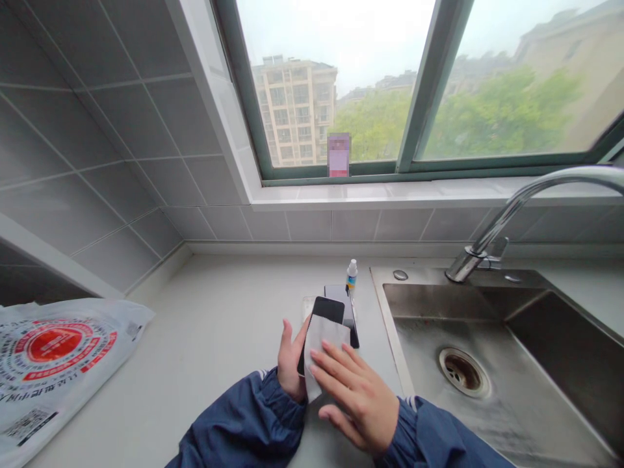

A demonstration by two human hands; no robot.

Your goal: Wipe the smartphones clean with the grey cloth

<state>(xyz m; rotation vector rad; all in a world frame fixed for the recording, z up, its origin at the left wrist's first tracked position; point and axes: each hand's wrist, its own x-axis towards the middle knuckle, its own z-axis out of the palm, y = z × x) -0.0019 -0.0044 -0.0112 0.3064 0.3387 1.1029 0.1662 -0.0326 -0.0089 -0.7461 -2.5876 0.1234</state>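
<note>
Low in the frame's middle, her right hand (358, 400) lies flat, fingers spread, pressing a white cloth (322, 344) onto a black phone (325, 315) gripped from beneath by the left hand (291, 364), with a second phone (344, 309) and small bottle (351, 274) just behind, beside the sink (536, 364).

printed plastic bag (53, 364), steel sink (531, 338) (drain visible), faucet (517, 208), window (429, 84)

Left hand (291, 361) gripping phone (325, 313), right hand (358, 395) pressing cloth (322, 344) — countertop (214, 325)
</note>
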